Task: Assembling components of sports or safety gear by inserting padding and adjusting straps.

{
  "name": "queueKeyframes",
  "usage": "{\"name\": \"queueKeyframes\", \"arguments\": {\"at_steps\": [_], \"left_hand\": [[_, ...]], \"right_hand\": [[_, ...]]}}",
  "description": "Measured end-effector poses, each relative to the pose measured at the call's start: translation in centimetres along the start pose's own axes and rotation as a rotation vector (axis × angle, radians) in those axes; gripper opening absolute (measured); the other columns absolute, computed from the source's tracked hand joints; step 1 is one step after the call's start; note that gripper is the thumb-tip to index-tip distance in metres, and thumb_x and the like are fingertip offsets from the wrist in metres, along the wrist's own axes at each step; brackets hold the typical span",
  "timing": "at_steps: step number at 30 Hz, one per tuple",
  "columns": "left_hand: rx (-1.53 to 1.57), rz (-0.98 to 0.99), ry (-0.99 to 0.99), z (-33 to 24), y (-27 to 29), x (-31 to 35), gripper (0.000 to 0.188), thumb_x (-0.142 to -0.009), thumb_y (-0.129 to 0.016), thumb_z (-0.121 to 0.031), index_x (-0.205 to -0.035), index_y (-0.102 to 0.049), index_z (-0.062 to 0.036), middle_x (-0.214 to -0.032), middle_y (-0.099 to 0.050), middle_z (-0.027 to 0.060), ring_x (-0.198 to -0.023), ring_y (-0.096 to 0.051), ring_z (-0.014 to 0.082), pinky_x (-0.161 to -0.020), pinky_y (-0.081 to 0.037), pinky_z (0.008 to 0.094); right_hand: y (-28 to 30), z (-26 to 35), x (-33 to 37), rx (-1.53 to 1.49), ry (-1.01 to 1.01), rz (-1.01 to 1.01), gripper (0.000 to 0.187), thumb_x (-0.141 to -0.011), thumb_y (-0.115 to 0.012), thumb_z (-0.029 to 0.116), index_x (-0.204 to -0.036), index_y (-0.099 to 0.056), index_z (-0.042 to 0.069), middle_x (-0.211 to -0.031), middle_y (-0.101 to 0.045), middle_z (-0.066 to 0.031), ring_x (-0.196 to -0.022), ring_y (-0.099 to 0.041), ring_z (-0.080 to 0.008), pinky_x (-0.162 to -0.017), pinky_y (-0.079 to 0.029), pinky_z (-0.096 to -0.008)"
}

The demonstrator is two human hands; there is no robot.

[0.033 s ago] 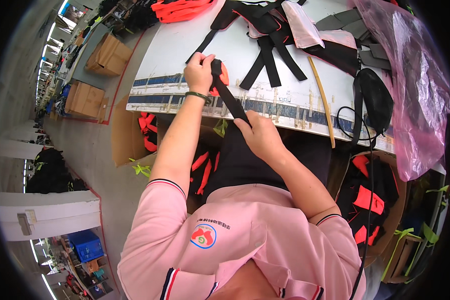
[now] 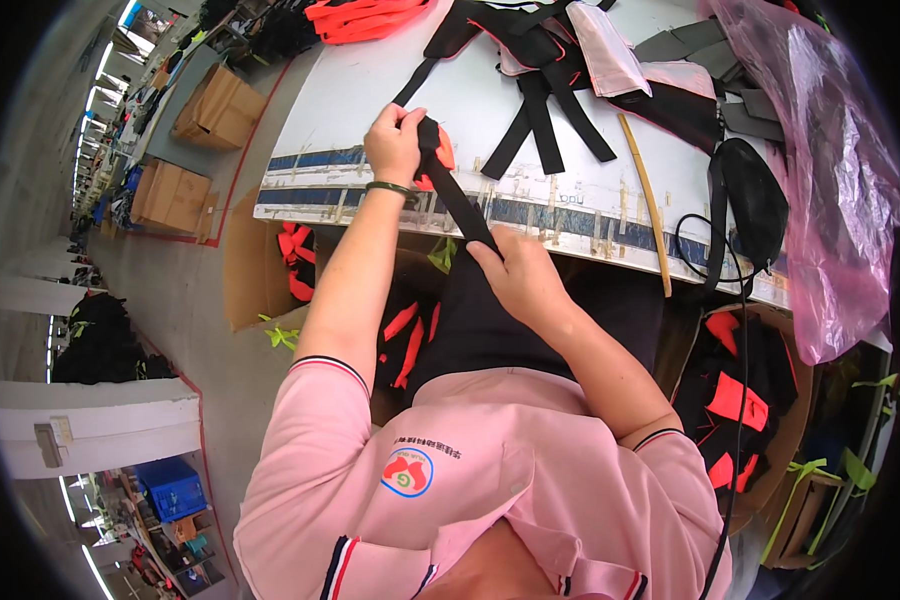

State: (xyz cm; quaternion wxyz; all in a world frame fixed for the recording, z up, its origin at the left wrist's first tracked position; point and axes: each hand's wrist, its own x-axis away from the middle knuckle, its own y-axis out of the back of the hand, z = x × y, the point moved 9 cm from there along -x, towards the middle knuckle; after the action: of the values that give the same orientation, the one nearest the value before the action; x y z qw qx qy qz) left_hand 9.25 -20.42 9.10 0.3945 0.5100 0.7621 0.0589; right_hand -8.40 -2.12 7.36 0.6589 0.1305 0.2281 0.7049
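Left hand (image 2: 394, 150), right hand (image 2: 526, 276); black strap (image 2: 454, 199) held between.

Rows of bright strip lights (image 2: 126, 14) are glowing at far left above a long workshop, where a red line (image 2: 216, 243) is crossing the grey floor (image 2: 175, 295) beside two cardboard boxes (image 2: 218, 108). A white partition (image 2: 120, 440) is standing at lower left — a blue crate (image 2: 173, 492) is sitting by shelving (image 2: 192, 577) — while a white worktable (image 2: 355, 85), its near edge patched with tape, is filling the upper centre.
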Motion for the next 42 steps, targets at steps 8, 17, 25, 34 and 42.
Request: {"name": "queueKeyframes", "arguments": {"at_steps": [8, 17, 25, 34, 42], "left_hand": [[-0.275, -0.214, 0.107, 9.3, 10.4, -5.3, 0.031, -0.074, -0.073, -0.028, -0.066, -0.057, -0.0032, -0.063, -0.061, 0.013, -0.056, -0.055, 0.0289, -0.058, -0.045, 0.0377], [-0.351, 0.054, 0.393, 24.0, 21.6, 0.8, 0.037, -0.078, -0.073, -0.032, -0.066, -0.056, -0.0017, -0.061, -0.056, 0.0101, -0.057, -0.045, 0.0167, -0.06, -0.043, 0.0358], [-0.496, 0.585, 1.23, 42.3, 28.2, 33.8, 0.033, -0.09, -0.06, -0.031, -0.086, -0.065, 0.0019, -0.074, -0.064, 0.0153, -0.064, -0.061, 0.0289, -0.061, -0.049, 0.0436], [-0.277, 0.728, 1.275, 33.1, 21.6, 33.0, 0.027, -0.087, -0.066, -0.034, -0.096, -0.058, -0.0104, -0.076, -0.059, 0.0008, -0.062, -0.057, 0.0143, -0.055, -0.047, 0.0308], [0.04, 0.626, 0.635, 24.5, 12.5, 19.2, 0.011, -0.088, -0.063, -0.014, -0.094, -0.061, -0.0049, -0.08, -0.061, 0.0007, -0.067, -0.056, 0.0085, -0.061, -0.047, 0.0236]], "right_hand": [[0.4, 5.1, 5.3, -0.269, 0.128, 0.233, 0.027, -0.088, -0.061, 0.019, -0.075, -0.051, -0.003, -0.062, -0.053, -0.0237, -0.06, -0.052, -0.0429, -0.053, -0.041, -0.0431], [-2.9, 0.5, 3.5, -0.322, 0.018, 0.295, 0.018, -0.084, -0.066, 0.015, -0.09, -0.058, 0.0, -0.071, -0.057, -0.0156, -0.064, -0.058, -0.0287, -0.059, -0.046, -0.0327], [9.1, -11.2, -6.7, 0.142, 0.08, -0.297, 0.022, -0.082, -0.066, 0.013, -0.102, -0.062, 0.007, -0.112, -0.055, -0.015, -0.106, -0.053, -0.0306, -0.091, -0.043, -0.0369], [15.1, -17.6, -16.8, 1.102, -0.042, -0.309, 0.02, -0.08, -0.06, 0.019, -0.096, -0.072, 0.018, -0.147, -0.033, -0.0112, -0.14, -0.02, -0.0319, -0.108, -0.017, -0.0614], [14.5, -17.4, -18.7, 1.151, -0.015, -0.322, 0.05, -0.088, -0.046, 0.015, -0.136, -0.041, 0.002, -0.15, -0.029, -0.0094, -0.138, -0.028, -0.0269, -0.108, -0.02, -0.0581]]}}
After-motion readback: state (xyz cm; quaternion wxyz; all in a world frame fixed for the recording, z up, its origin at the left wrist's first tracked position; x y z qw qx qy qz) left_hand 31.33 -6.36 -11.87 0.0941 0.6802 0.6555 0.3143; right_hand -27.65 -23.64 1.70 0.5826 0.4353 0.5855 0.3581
